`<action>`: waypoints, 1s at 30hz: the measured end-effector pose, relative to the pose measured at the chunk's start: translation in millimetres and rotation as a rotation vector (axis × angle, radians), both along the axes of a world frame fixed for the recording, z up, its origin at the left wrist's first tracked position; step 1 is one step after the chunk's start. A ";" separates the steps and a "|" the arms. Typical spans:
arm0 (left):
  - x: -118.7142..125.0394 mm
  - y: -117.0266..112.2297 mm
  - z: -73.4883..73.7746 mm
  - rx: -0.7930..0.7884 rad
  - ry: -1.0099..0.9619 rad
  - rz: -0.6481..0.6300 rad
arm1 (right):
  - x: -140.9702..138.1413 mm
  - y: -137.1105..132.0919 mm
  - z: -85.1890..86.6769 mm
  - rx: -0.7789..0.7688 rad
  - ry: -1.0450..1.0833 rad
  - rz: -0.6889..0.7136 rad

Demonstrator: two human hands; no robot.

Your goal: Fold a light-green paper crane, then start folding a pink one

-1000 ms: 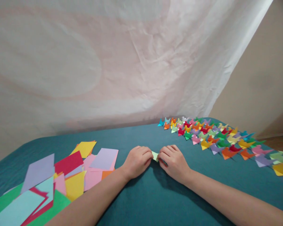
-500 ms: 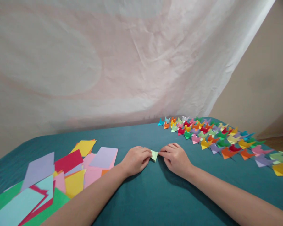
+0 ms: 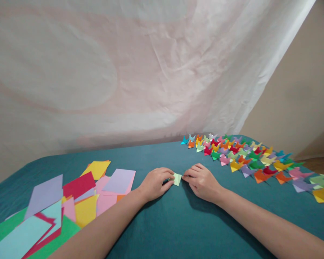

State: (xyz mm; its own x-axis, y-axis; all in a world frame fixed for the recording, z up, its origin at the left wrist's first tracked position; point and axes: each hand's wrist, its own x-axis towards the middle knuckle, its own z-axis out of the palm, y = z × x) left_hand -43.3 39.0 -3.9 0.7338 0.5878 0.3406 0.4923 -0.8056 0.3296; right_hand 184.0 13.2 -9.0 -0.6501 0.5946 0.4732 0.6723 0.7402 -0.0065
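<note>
On the counter (image 3: 178, 223) | left hand (image 3: 154, 183) and right hand (image 3: 203, 182) both pinch small green paper (image 3: 177, 178) | paper birds (image 3: 233, 164) at 2 o'clock | best to press corners even, I think.

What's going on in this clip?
A person has a small folded green paper on a teal cloth. The left hand pinches it and the right hand touches its other edge with its fingertips. Loose coloured sheets lie to the left, and rows of folded figures stand to the right.
</note>
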 end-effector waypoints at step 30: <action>-0.2 5.3 -0.3 -0.149 -0.101 0.020 | -2.6 -0.6 -1.0 0.028 -0.050 0.033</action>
